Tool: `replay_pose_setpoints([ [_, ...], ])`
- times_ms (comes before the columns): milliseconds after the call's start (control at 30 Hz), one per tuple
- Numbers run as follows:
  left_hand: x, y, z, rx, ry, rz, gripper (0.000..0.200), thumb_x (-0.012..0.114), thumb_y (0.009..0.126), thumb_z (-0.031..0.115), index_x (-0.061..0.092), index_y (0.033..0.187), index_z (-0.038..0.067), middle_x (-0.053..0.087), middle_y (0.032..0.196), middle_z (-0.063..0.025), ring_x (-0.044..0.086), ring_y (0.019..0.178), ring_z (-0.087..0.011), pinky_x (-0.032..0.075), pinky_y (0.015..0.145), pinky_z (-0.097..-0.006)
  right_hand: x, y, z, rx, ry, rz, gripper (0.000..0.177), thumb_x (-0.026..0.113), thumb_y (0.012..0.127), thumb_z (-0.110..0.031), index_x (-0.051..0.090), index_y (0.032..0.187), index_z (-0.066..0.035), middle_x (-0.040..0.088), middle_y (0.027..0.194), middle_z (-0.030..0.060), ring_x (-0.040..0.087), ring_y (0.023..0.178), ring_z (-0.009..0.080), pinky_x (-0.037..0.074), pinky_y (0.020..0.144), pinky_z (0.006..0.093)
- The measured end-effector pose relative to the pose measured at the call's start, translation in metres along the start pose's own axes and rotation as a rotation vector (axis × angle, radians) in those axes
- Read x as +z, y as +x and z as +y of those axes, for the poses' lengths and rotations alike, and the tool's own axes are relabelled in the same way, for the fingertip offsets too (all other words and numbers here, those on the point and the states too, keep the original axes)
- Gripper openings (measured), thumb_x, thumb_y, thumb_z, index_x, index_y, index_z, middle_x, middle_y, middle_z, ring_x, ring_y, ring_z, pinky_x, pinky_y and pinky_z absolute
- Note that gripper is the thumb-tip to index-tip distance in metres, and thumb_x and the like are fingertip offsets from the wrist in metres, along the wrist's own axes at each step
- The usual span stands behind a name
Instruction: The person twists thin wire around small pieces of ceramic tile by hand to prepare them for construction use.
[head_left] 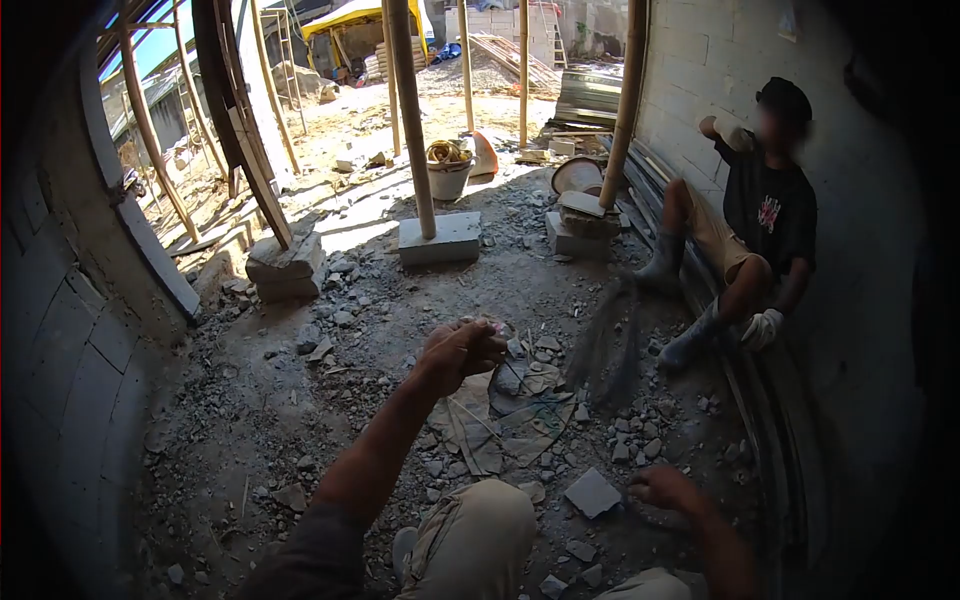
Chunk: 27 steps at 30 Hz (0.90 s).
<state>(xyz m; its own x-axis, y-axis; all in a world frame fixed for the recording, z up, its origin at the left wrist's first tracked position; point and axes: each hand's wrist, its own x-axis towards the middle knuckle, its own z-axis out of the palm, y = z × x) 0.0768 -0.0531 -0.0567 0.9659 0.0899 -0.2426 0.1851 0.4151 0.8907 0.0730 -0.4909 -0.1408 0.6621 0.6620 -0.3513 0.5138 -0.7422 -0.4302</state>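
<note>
My left hand (pixel 462 355) is raised in front of me at the middle of the view, its fingers closed on something small that I cannot make out. Beneath and beyond it, a crumpled, dirty sack (pixel 480 430) lies on the rubble floor. Low on the right, my right hand (pixel 665 490) hangs above the ground, dark and blurred, its fingers curled. A pale square block piece (pixel 593 493) lies just left of that hand. My bent knee (pixel 485 530) shows at the bottom.
A person in a black shirt (pixel 768 215) sits against the right wall, on long metal strips (pixel 745 385). Poles (pixel 415 130) stand on concrete blocks (pixel 440 240) ahead. A bucket (pixel 449 180) stands behind them. Broken stones (pixel 640 440) cover the ground.
</note>
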Motion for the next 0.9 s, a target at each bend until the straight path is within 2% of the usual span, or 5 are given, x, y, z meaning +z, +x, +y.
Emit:
replay_pose_setpoints([
  [133, 0.001, -0.004, -0.028, -0.054, 0.102, -0.12, 0.034, 0.053, 0.095, 0.033, 0.054, 0.104, 0.0, 0.067, 0.094, -0.0149, 0.067, 0.079, -0.0204, 0.055, 0.07, -0.0291, -0.064, -0.015, 0.047, 0.431, 0.373, 0.816, 0.018, 0.062, 0.086, -0.02, 0.066, 0.087, -0.002, 0.067, 0.076, 0.0091, 0.063, 0.068, 0.0175, 0.048, 0.061, 0.0323],
  [233, -0.052, 0.028, -0.075, -0.091, 0.159, 0.103, 0.03, 0.048, 0.097, 0.027, 0.053, 0.106, -0.001, 0.066, 0.093, -0.0152, 0.067, 0.079, -0.0199, 0.056, 0.069, -0.0292, -0.098, -0.05, -0.044, 0.236, 0.908, 0.731, 0.018, 0.065, 0.086, -0.019, 0.065, 0.08, -0.002, 0.06, 0.066, 0.0034, 0.058, 0.065, 0.0128, 0.046, 0.06, 0.0309],
  [400, -0.057, 0.045, -0.077, -0.112, 0.009, 0.195, 0.027, 0.048, 0.096, 0.023, 0.054, 0.105, -0.001, 0.066, 0.094, -0.0158, 0.065, 0.077, -0.0208, 0.055, 0.071, -0.0293, 0.001, -0.038, -0.075, -0.185, 0.289, -0.416, 0.028, 0.064, 0.086, -0.031, 0.066, 0.09, -0.003, 0.066, 0.087, 0.0144, 0.064, 0.081, 0.0294, 0.048, 0.073, 0.0396],
  [667, -0.003, 0.0, -0.074, -0.22, 0.124, -0.156, 0.035, 0.047, 0.097, 0.029, 0.051, 0.112, -0.002, 0.065, 0.106, -0.0178, 0.065, 0.091, -0.0211, 0.056, 0.075, -0.029, -0.025, -0.054, 0.069, 0.462, 0.493, 0.937, 0.031, 0.061, 0.085, -0.018, 0.045, 0.063, -0.003, 0.046, 0.057, 0.0002, 0.047, 0.054, 0.0109, 0.04, 0.052, 0.0319],
  [900, -0.086, 0.055, -0.124, -0.249, 0.045, 0.221, 0.031, 0.043, 0.096, 0.022, 0.052, 0.111, -0.004, 0.061, 0.112, -0.0211, 0.064, 0.095, -0.0281, 0.055, 0.078, -0.0339, -0.031, -0.068, -0.085, -0.045, 0.4, -0.345, 0.031, 0.059, 0.089, -0.033, 0.065, 0.095, -0.002, 0.064, 0.082, 0.0141, 0.06, 0.076, 0.0217, 0.046, 0.07, 0.0333],
])
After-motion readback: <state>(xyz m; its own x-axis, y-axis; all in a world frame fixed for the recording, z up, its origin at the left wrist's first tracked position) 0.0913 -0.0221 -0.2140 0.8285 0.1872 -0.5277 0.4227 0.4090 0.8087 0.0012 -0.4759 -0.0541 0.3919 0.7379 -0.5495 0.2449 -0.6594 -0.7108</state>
